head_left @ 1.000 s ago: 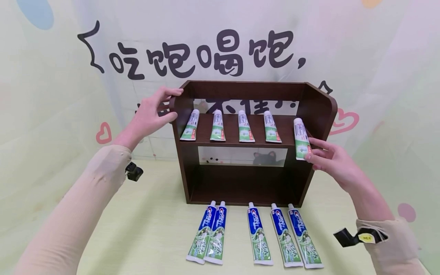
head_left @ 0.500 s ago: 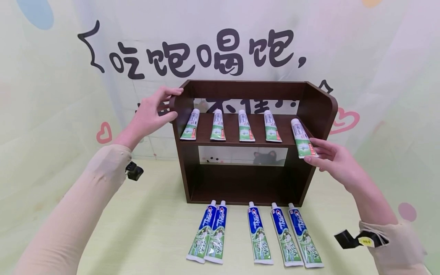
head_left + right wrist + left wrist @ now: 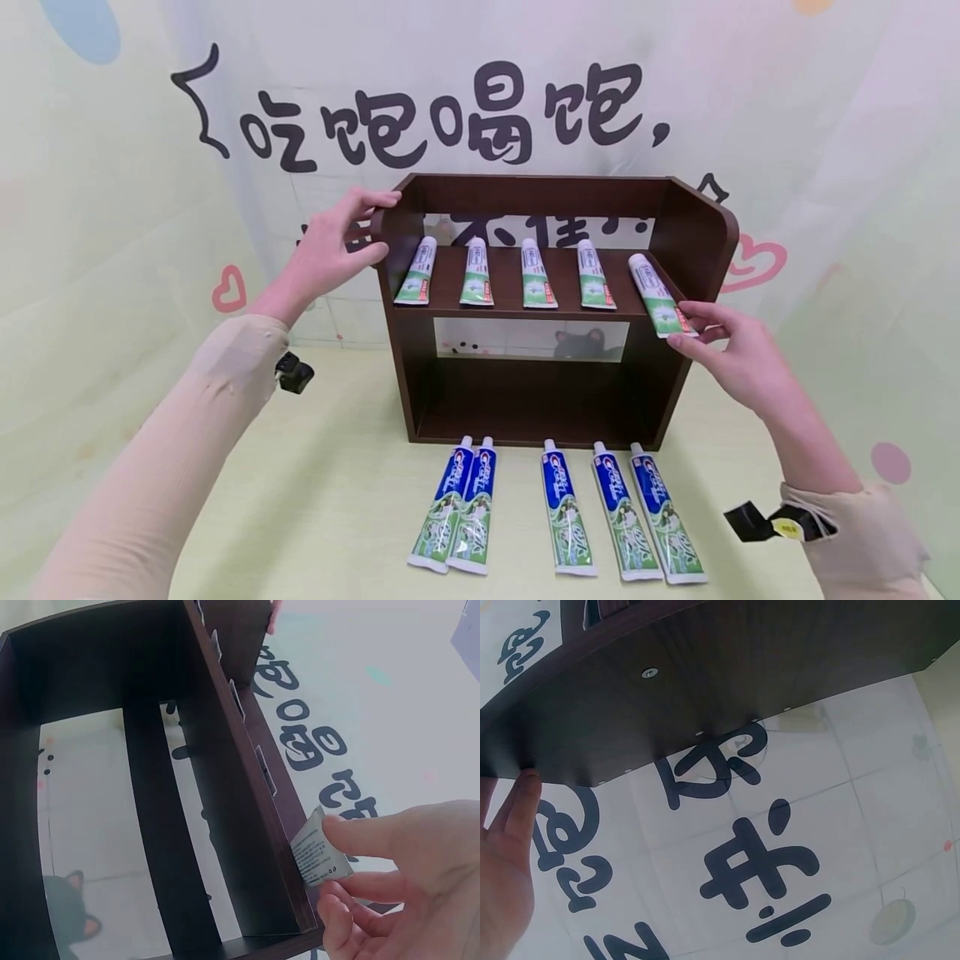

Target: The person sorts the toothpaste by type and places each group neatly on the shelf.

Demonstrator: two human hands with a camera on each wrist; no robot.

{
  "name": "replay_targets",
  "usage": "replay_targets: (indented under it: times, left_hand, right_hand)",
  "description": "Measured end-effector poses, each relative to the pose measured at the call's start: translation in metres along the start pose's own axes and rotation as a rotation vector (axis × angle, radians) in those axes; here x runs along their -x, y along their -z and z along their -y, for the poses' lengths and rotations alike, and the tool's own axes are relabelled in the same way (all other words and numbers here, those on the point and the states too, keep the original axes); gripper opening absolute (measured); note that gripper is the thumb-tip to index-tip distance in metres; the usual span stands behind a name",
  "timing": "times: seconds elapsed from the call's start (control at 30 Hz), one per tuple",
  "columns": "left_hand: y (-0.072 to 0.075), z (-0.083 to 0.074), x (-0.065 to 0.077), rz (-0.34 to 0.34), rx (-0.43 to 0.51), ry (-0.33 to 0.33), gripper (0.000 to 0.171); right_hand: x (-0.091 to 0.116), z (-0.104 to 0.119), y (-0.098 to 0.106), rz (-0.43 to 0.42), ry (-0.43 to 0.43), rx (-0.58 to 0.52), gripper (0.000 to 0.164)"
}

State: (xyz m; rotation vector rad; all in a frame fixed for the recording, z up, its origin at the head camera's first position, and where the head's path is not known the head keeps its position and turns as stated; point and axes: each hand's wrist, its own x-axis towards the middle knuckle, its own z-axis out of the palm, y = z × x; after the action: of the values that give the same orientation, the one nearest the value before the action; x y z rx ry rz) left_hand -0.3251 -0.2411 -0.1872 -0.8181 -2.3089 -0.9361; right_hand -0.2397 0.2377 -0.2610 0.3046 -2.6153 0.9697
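Observation:
My left hand (image 3: 330,242) grips the upper left corner of the dark brown two-tier shelf (image 3: 525,313), index finger over its top edge and thumb at the front. In the left wrist view its fingertips (image 3: 529,776) meet the side panel. My right hand (image 3: 738,350) pinches the flat bottom end of a white-and-green toothpaste tube (image 3: 656,296) between thumb and fingers. The tube slants at the right end of the upper tier, cap to the back, its end jutting past the front edge. Left of it, several matching tubes (image 3: 536,275) lie in a spaced row.
In front of the shelf, several blue-and-green toothpaste tubes (image 3: 566,512) lie on the pale table (image 3: 322,500), caps toward the shelf; the left two overlap. A cloth backdrop (image 3: 825,125) with large black characters hangs behind. The right side panel (image 3: 693,233) rises beside the held tube.
The held tube has tilted, its cap end shifting left and back and its bottom end moving right and up. My right hand moved slightly with it. My left hand stayed in place.

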Motion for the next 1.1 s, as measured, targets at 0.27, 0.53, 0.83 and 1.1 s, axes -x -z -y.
replay_targets:
  times: [0.27,0.53,0.83,1.1]
  left_hand:
    - [-0.001,0.0,0.0,-0.003,0.009,0.01,0.049]
    - [-0.002,0.001,0.0,-0.006,0.011,0.008,0.048]
    - [-0.002,0.003,-0.001,-0.009,0.02,0.01,0.049]
    - [-0.002,0.002,0.0,-0.01,0.005,0.011,0.049]
  right_hand:
    - [-0.005,0.0,-0.005,-0.03,0.016,0.04,0.049]
    - [-0.007,0.0,-0.008,-0.054,-0.003,0.064,0.048]
    - [-0.009,0.002,-0.013,-0.106,-0.034,0.096,0.048]
    - [-0.013,0.001,-0.02,-0.135,-0.071,0.1,0.05]
